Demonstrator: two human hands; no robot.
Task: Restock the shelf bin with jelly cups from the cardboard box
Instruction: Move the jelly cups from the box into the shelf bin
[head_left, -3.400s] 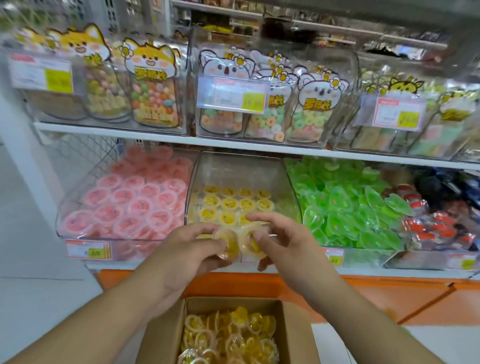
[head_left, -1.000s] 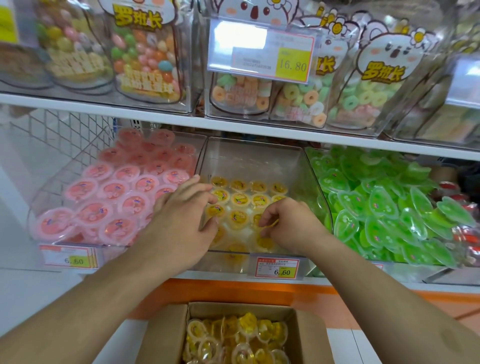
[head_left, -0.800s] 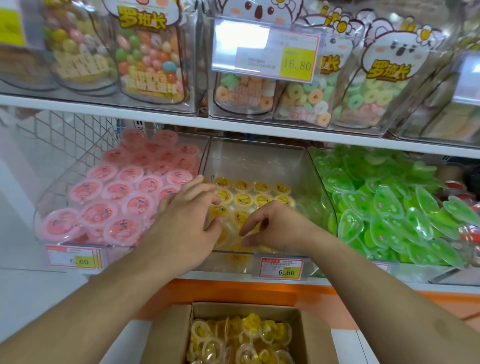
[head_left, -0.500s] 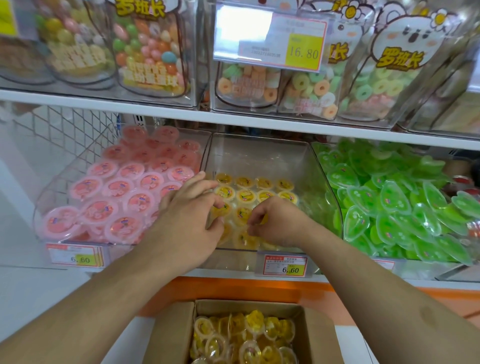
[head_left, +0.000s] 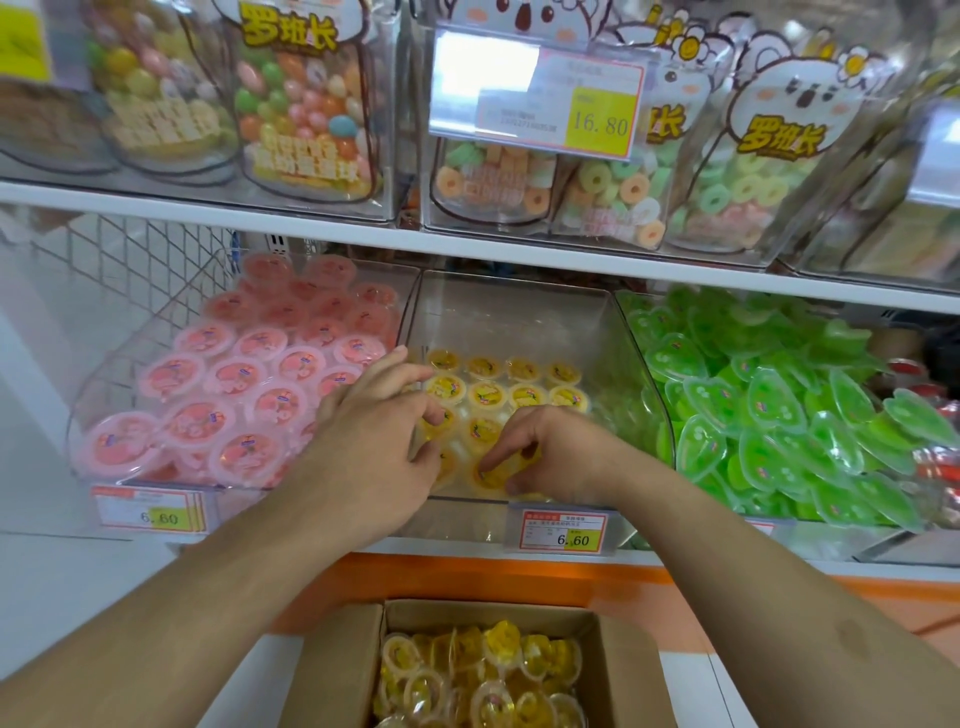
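Where the head camera looks down on the shelving, the clearest writing is a price tag on the upper shelf reading 16.80 on a yellow patch, clipped before bags of ring candy printed with yellow characters 罗班长. The same characters show on a jar of coloured candy balls to the left. On the lower shelf, a red-bordered label at the front of the clear shelf bin reads 6.60, and another label under the pink jelly cups reads the same. Smaller print on all tags is too blurred to read.

Yellow jelly cups lie in rows on the bin's floor, lids up, filling only its lower part. Green heart-shaped jellies heap the bin to the right.

Both forearms reach up over the bin's front edge. The left hand is palm down, its fingers loosely bent and spread over the cups at the bin's left side; whether it grasps one cannot be told. The right hand has curled fingertips and thumb pinching a front-row cup by its rim.

Below, the cardboard box stands open, holding more yellow cups jumbled on edge.
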